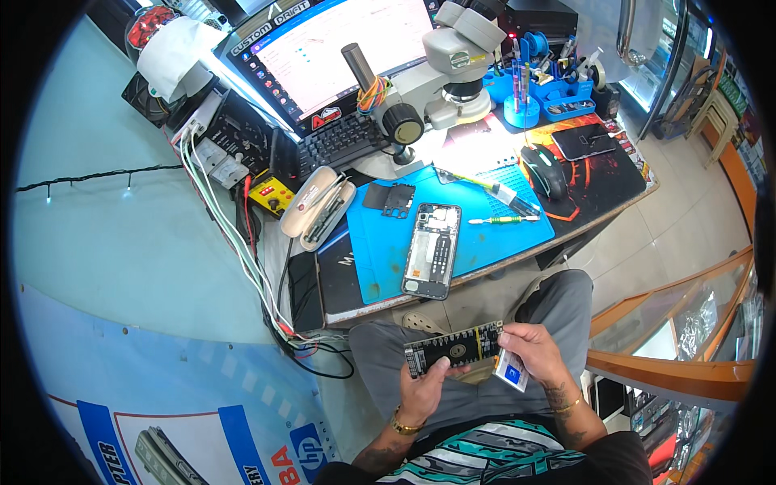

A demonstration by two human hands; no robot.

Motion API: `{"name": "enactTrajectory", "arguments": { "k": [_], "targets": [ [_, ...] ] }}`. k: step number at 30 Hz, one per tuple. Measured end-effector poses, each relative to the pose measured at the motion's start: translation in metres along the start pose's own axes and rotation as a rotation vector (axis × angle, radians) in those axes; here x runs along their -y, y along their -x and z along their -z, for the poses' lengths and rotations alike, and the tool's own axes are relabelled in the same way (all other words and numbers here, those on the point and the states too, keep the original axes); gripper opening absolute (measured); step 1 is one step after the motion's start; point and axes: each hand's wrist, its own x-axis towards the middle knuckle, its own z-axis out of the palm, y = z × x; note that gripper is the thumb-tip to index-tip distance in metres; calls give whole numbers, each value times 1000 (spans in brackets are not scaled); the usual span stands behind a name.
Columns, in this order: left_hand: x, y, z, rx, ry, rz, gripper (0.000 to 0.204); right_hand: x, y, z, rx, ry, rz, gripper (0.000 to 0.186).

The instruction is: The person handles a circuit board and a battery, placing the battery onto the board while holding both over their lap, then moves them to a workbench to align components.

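Note:
Over my lap, my left hand (424, 392) grips the left part of a long black circuit board (453, 352) with a round mark and a yellow strip, thumb on its face. My right hand (533, 364) pinches the board's right end together with a silver rectangular piece bearing a blue label, probably a battery (511, 373), which hangs below it. An opened phone (431, 250) lies near the front of the blue mat (376, 275), with small dark plates (388, 200) behind it and a green screwdriver (503, 219) and a syringe-like tube (505, 194) beside it.
A microscope (453, 61), monitor (339, 48), keyboard (335, 149), open case (319, 206), mouse (543, 170), another phone (582, 142) and blue tool holders (521, 105) are on the desk (614, 186). Cables (242, 234) hang at left. A wood-edged glass display case (671, 364) stands at right.

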Motion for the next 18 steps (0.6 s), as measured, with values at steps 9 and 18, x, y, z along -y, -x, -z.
{"name": "enactTrajectory", "arguments": {
  "k": [9, 18],
  "targets": [
    [0, 1, 1, 9, -6, -4, 23, -2, 1, -2, -3, -30, -6, 21],
    [-12, -1, -7, -186, -146, 25, 26, 3, 2, -1, -50, 174, 46, 22]
  ]
}}
